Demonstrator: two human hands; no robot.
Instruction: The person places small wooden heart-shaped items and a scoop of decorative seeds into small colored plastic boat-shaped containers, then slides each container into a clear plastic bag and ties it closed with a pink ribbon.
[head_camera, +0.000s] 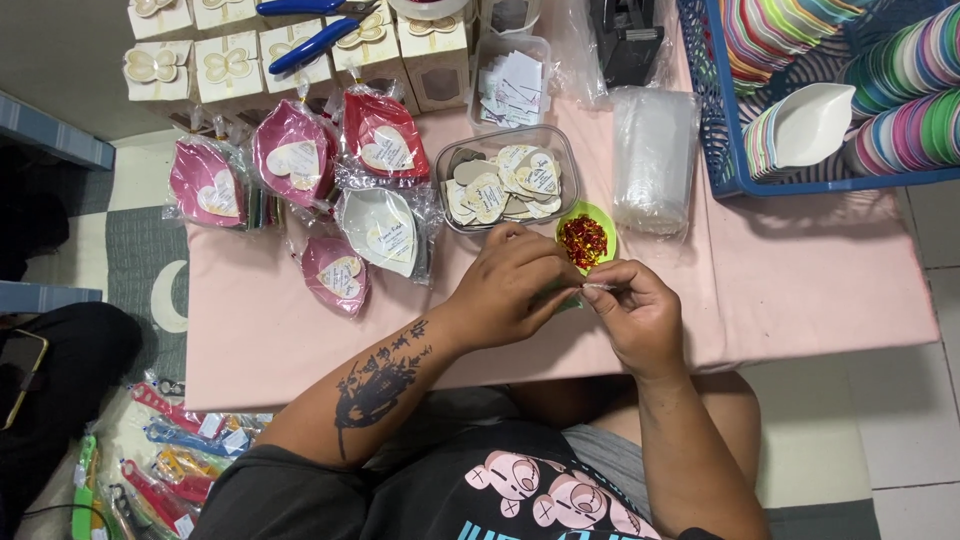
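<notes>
Pink-covered counter (800, 290) bearing a clear plastic tray of heart-shaped paper tags (507, 180) and a small green bowl of red-gold bits (586, 237), before which left hand (513, 285) and right hand (637, 312) together pinch a thin pale strip (592, 287).

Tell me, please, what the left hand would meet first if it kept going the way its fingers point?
Most likely the right hand: the left hand points toward it, and their fingertips already meet over a small, thin item I cannot make out.

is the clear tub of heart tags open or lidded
Open: the clear tub shows no lid, and the heart tags lie exposed in a loose pile.
</notes>
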